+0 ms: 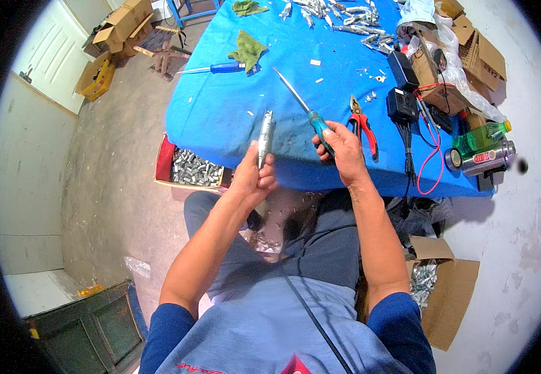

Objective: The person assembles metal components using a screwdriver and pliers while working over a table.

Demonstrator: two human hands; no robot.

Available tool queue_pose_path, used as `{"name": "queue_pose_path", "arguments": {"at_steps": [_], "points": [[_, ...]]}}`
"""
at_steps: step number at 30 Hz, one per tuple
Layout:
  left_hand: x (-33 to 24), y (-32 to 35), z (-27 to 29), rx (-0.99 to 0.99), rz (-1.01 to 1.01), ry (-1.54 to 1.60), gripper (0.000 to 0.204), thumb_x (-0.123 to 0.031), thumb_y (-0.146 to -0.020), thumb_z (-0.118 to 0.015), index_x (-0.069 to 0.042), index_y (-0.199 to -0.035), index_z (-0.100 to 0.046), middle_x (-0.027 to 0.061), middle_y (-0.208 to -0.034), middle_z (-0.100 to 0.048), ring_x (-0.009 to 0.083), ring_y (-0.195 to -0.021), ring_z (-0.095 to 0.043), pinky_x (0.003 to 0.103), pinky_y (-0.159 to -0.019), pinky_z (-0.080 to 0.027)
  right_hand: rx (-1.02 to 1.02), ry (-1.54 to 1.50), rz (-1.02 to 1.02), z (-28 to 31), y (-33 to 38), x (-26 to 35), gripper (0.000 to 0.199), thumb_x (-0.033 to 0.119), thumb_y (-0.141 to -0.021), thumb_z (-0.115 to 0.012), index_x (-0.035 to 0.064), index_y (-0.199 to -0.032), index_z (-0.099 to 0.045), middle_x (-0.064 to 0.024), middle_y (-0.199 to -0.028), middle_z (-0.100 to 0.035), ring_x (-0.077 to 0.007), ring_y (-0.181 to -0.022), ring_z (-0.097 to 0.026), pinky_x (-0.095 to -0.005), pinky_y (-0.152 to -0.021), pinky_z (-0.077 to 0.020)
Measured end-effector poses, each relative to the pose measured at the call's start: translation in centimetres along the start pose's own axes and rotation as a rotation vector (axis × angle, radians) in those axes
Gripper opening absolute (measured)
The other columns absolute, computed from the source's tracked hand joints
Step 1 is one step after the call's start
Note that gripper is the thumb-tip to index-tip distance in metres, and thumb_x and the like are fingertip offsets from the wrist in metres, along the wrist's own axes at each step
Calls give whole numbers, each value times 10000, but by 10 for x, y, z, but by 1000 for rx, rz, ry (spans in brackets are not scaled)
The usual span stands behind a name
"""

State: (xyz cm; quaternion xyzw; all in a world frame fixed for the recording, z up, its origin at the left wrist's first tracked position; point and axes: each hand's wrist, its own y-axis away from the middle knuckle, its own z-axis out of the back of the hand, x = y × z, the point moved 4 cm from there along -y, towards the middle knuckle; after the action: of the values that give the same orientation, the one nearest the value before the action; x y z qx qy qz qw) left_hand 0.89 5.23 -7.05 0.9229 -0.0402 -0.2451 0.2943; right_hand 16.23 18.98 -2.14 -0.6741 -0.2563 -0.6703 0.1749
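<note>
My left hand point(255, 177) is closed around the lower end of a slim silver metal part point(266, 132), held nearly upright by the table's near edge. In my right hand point(345, 151) is a screwdriver point(319, 126) with a teal handle; its shaft points up and to the left, its tip apart from the metal part. Just right of that hand lie pliers point(370, 135) with red and black handles. Farther off on the blue cloth point(214, 118), a blue-handled screwdriver point(227, 67) rests beside a crumpled green rag point(246, 51).
Silver metal parts point(365, 17) are piled at the table's far side. Along its right edge stand black adapters point(401, 103), a green bottle point(477, 138) and a steel flask point(485, 158). Below, a red box point(166, 159) of small metal pieces and a cardboard box point(451, 293) flank my legs.
</note>
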Motion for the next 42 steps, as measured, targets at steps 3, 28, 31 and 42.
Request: {"name": "queue_pose_path", "arguments": {"at_steps": [3, 28, 31, 42], "points": [[1, -1, 1, -11, 1, 2, 525, -604, -983, -417, -150, -741, -519, -73, -490, -327, 88, -391, -229, 274, -476, -245, 14, -32, -6, 0, 0, -1, 370, 237, -995, -512, -28, -1252, -537, -56, -931, -646, -78, -725, -577, -232, -640, -485], [53, 46, -28, -6, -62, -348, 486, -586, -957, -512, -102, -955, -552, -28, -737, -474, 73, -567, -404, 226, -486, -305, 35, -436, -124, -52, 45, -29, 366, 68, -858, -679, -33, -1186, -552, -124, -1021, -658, -192, -866, -646, -328, -796, -538], [60, 55, -34, -14, -88, -387, 477, -588, -958, -504, -112, -940, -535, -18, -737, -487, 77, -551, -392, 214, -473, -289, 66, -617, -151, -52, 57, -28, 381, 64, -857, -674, -22, -1203, -542, -139, -1042, -657, -218, -894, -655, -349, -828, -546], [71, 63, -14, 100, 40, -216, 496, -593, -1013, -305, -141, -1052, -505, 27, -794, -542, 123, -491, -415, 278, -486, -333, 154, -746, -186, -48, 74, -36, 393, 105, -851, -683, -2, -1202, -542, -141, -1061, -656, -234, -937, -664, -379, -876, -544]]}}
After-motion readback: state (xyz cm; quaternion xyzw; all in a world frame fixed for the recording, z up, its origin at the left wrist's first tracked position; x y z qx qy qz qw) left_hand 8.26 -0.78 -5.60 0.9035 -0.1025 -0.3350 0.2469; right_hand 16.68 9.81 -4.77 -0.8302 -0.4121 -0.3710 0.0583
